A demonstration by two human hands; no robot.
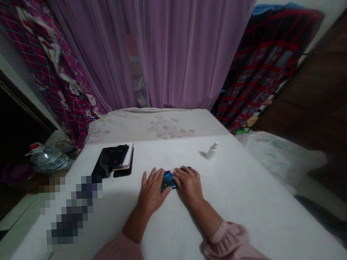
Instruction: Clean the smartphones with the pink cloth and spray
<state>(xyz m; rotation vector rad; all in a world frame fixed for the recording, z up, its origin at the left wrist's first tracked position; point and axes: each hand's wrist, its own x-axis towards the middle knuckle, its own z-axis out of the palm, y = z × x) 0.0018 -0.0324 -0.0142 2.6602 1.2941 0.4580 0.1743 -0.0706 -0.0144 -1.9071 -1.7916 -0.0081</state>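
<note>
On the white counter (245,203), a blue phone (168,180) is laid flat at the middle, directly in front of the person, and is partly covered by both hands. Its left end is held by the left hand (152,191), half open, with the thumb set at the near edge and the fingers spread toward the far side. The phone's right part is covered by the right hand (189,184), whose fingers are loosely bent; a small pink patch (172,172) is seen beside them, but whether anything is gripped there cannot be told. A white bottle (212,151) is stood beyond the right hand, well apart from it. To the left, more phones (117,159) are stacked, dark ones with a pale one among them. The counter's far end is covered by a floral cloth (172,126), and purple curtains (181,49) are hung behind it.
</note>
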